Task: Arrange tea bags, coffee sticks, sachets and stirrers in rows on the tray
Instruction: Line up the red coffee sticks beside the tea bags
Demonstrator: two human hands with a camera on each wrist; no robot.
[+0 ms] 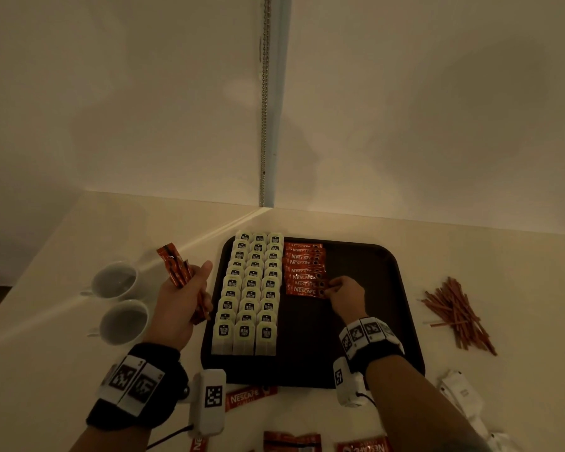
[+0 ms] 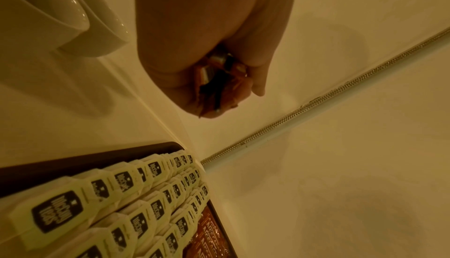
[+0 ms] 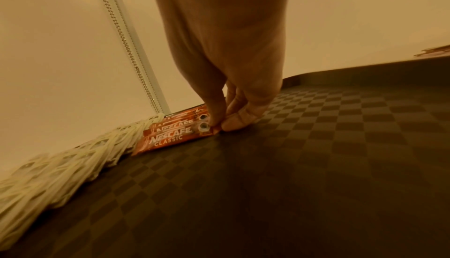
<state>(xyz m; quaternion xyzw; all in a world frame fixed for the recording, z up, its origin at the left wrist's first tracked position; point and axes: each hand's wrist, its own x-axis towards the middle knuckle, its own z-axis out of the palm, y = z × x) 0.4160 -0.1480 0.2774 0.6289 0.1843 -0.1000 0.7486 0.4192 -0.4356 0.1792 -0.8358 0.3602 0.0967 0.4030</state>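
Observation:
A dark tray (image 1: 372,321) lies on the white counter. Three columns of pale tea bags (image 1: 252,291) fill its left part. To their right runs a column of red coffee sticks (image 1: 304,269). My right hand (image 1: 343,293) pinches the right end of the nearest coffee stick (image 3: 170,139), which lies flat on the tray (image 3: 316,166). My left hand (image 1: 180,301) hovers left of the tray and grips a bundle of coffee sticks (image 1: 177,269), seen end-on in the left wrist view (image 2: 219,81). Brown stirrers (image 1: 457,314) lie in a loose heap right of the tray.
Two white cups (image 1: 118,301) stand left of the tray, close to my left hand. Loose coffee sticks (image 1: 252,398) lie on the counter in front of the tray. White sachets (image 1: 463,396) lie at the front right. A wall corner with a bead chain (image 1: 265,125) rises behind.

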